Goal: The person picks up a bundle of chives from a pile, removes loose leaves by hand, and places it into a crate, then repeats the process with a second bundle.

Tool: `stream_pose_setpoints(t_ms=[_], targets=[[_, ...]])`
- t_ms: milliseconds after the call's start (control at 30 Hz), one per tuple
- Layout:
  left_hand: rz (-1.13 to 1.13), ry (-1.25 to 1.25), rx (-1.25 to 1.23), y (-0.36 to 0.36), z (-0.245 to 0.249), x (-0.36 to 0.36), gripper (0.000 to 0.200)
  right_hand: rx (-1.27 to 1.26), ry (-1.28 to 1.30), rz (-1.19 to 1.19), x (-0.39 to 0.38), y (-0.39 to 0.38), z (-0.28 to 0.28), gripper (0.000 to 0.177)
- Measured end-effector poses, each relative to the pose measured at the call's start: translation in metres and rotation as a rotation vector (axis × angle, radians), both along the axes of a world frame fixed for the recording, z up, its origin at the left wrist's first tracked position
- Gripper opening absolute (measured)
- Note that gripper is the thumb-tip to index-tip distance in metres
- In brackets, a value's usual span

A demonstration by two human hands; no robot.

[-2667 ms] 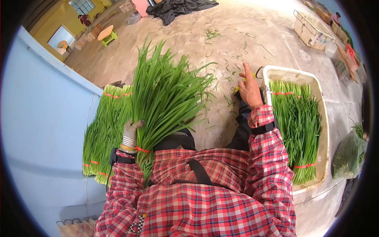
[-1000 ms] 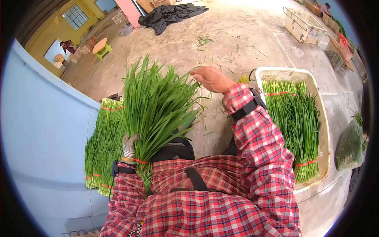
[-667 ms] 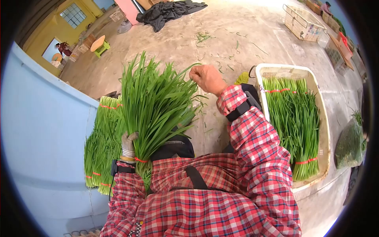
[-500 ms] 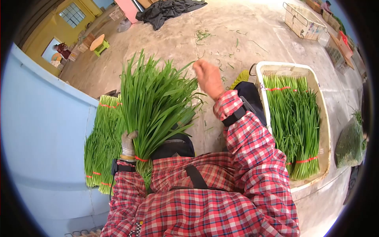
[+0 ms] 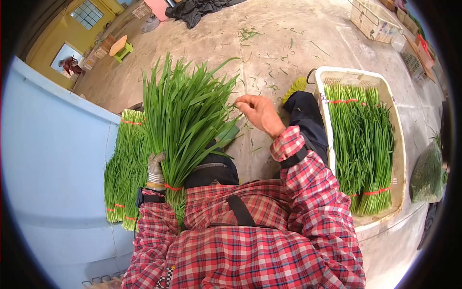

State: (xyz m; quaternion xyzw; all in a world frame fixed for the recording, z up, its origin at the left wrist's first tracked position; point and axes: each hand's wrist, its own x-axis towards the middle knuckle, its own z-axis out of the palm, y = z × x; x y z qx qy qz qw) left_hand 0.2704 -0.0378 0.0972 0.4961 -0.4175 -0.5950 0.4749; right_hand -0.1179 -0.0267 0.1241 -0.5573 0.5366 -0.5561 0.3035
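Note:
My left hand, in a grey work glove, grips a thick bundle of green chives near its base, just above an orange rubber band. The bundle stands upright and fans out over my lap. My bare right hand is at the bundle's right edge, fingertips pinching a thin chive leaf that sticks out of the fan. Both sleeves are red plaid.
A stack of banded chive bundles lies to my left against a light blue wall. A white plastic crate on my right holds more banded chives. Leaf scraps litter the concrete floor. A person stands far off at the upper left.
My right hand came from the floor by the crate over to the bundle's tips, lifted briefly, and now sits lower at the bundle's right edge pinching a leaf. My left hand kept its grip.

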Motion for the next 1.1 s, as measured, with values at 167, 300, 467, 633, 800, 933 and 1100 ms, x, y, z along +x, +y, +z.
stream_pose_setpoints(t_ms=[167,300,467,633,800,933,1100], targets=[[-0.039,-0.035,-0.026,0.005,0.011,-0.008,0.040,0.105,0.090,0.036,0.010,-0.007,0.013,0.019],[-0.001,-0.008,-0.025,0.004,-0.001,0.004,0.041,0.042,-0.165,-0.123,-0.011,-0.023,-0.017,0.021],[-0.030,0.000,-0.019,0.001,0.005,-0.001,0.037,-0.126,0.245,0.003,-0.004,-0.016,-0.027,0.018],[-0.065,-0.112,-0.029,-0.003,-0.006,0.013,0.041,0.102,0.045,0.234,-0.007,-0.020,-0.020,0.016],[-0.019,-0.099,-0.027,-0.002,0.000,0.004,0.038,0.256,-0.570,0.131,-0.039,-0.023,-0.021,0.014],[0.090,-0.148,-0.032,0.013,0.021,-0.016,0.038,0.051,-0.132,-0.510,-0.064,-0.010,-0.042,0.027],[0.062,-0.369,-0.070,0.004,0.025,-0.015,0.042,0.208,-0.065,-0.211,-0.022,0.034,0.012,0.025]])
